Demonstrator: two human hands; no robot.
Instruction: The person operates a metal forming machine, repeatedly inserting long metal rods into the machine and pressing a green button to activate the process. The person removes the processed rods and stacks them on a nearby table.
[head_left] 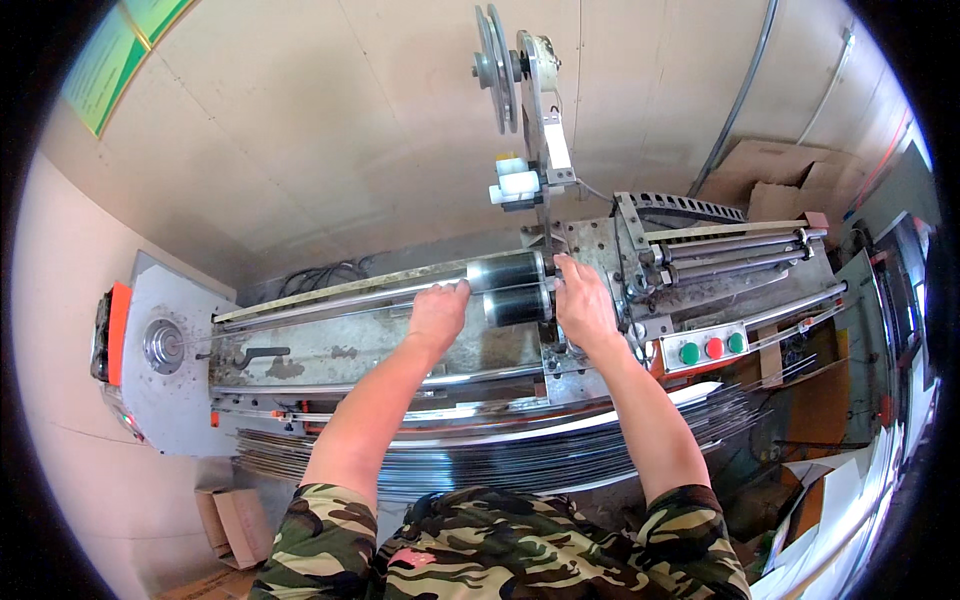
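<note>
My left hand is at the left end of two dark, shiny cylinders, its fingers curled and pressed together. What it pinches, if anything, is hidden. The upper cylinder and the lower cylinder lie side by side on the bed of a long machine. At their right end is my right hand, its fingers bent against a metal upright with the grip itself hidden. A thin, pale line runs between the hands along the cylinders. Both forearms reach over a bundle of thin metal rods.
Left of the bed stands a grey end plate with a round chuck. Above rises an arm with a spool wheel. Green and red push buttons sit right of my right hand. Long metal rails cross the bed. Cardboard lies lower left.
</note>
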